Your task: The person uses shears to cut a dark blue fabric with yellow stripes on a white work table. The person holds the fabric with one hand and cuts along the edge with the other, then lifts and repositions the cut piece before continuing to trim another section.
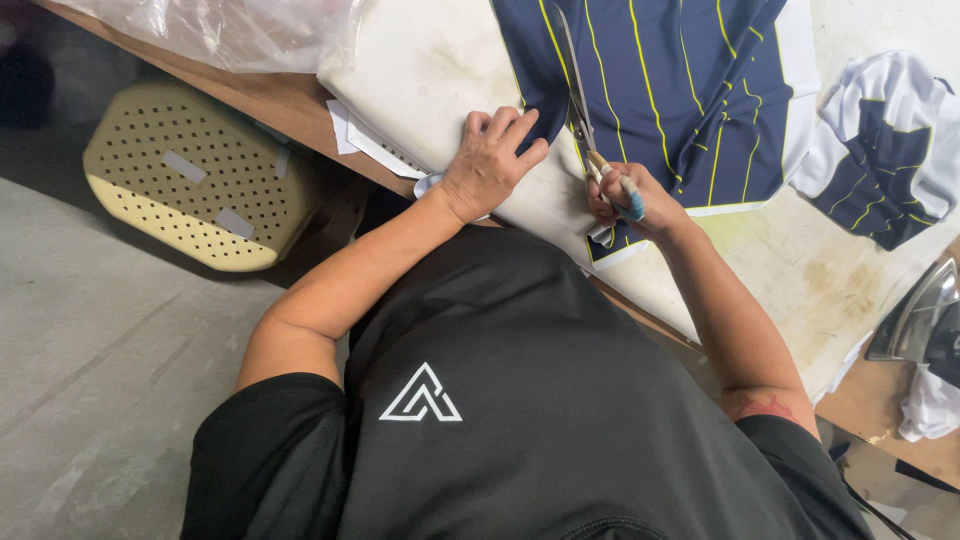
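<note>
A navy fabric piece with thin yellow stripes and white edging (pixel 680 90) lies on a stained white padded table cover (pixel 430 70). My right hand (pixel 630 205) grips the handles of a pair of scissors (pixel 578 100), whose long blades point away from me along the fabric's left edge. Beside the blades, my left hand (pixel 492 160) presses flat on the fabric's edge, fingers together.
A bundle of navy and white fabric pieces (pixel 885 150) lies at the right. A metal iron (pixel 925 315) sits at the right edge. Clear plastic sheeting (pixel 220 30) covers the far left of the wooden table. A cream perforated stool (pixel 190 175) stands on the grey floor.
</note>
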